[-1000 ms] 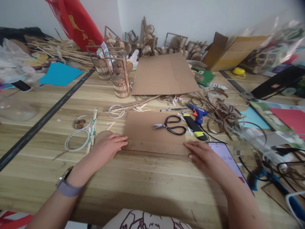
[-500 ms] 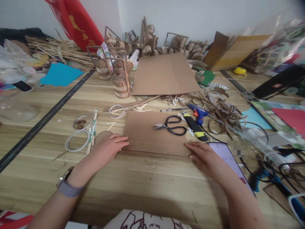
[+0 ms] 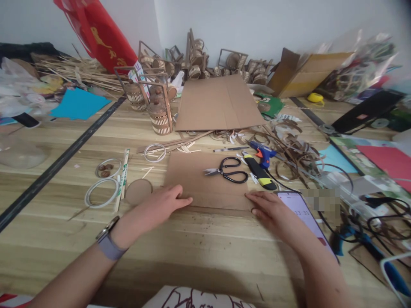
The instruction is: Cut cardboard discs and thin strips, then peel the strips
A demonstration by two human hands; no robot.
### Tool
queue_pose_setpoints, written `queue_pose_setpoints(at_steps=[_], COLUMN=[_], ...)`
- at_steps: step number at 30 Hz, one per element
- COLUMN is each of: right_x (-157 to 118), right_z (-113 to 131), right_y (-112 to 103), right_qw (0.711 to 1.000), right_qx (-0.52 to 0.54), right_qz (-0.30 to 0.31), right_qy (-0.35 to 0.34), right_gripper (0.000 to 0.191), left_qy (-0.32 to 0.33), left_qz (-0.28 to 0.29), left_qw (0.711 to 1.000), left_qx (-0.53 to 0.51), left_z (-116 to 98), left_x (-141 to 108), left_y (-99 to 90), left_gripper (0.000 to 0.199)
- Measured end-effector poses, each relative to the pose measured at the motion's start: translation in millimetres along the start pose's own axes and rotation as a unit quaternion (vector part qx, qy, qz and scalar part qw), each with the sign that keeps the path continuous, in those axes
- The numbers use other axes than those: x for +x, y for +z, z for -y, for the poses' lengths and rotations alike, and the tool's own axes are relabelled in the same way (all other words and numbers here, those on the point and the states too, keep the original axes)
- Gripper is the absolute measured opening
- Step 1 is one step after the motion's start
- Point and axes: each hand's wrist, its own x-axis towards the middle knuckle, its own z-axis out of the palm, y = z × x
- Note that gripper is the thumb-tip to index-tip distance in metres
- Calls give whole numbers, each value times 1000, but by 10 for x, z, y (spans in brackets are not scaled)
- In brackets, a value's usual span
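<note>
A flat cardboard sheet [image 3: 192,175] lies on the wooden table in front of me. My left hand [image 3: 171,201] rests over its near left edge, fingers bent and the thumb stretched along the edge. On the near right corner lies my right hand [image 3: 268,205], its fingers extended and touching the cardboard. Black-handled scissors [image 3: 224,170] lie on the sheet, blades pointing left. To their right are a black and yellow utility knife [image 3: 259,171] and a blue hot glue gun [image 3: 263,154]. Left of my left hand is a round cardboard disc [image 3: 138,191].
Tape rolls [image 3: 102,192] and thin sticks [image 3: 122,179] lie at left. A phone [image 3: 298,214] is beside my right forearm, near tangled brown strips [image 3: 298,149] and cables. Farther back stand small lidded baskets [image 3: 159,117], a larger cardboard sheet [image 3: 218,102] and an open box [image 3: 308,72].
My left hand has moved right along the near edge of the cardboard, uncovering the round disc. My right hand keeps its place on the corner. The view has shifted slightly.
</note>
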Motion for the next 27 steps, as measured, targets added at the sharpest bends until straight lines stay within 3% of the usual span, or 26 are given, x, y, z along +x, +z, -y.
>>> queue_pose_setpoints(at_steps=[9, 15, 18, 21, 27], right_x=[19, 132, 407, 852, 1696], right_z=[9, 118, 103, 38, -28], right_y=[-7, -167, -295, -385, -342], right_qw=[1000, 999, 996, 986, 974], right_qx=[2, -26, -65, -120, -179], right_qz=[15, 18, 0, -11, 42], right_qy=[7, 17, 58, 117, 132], right_gripper=[42, 33, 30, 26, 31], left_qy=[88, 100, 103, 104, 101], left_qz=[72, 118, 122, 125, 123], left_qw=[994, 988, 987, 987, 987], left_qx=[-4, -2, -2, -7, -14], left_z=[-282, -276, -274, -272, -281], left_x=[617, 759, 769, 771, 768], left_y=[-150, -240, -265, -271, -277], left_gripper=[72, 70, 67, 66, 64])
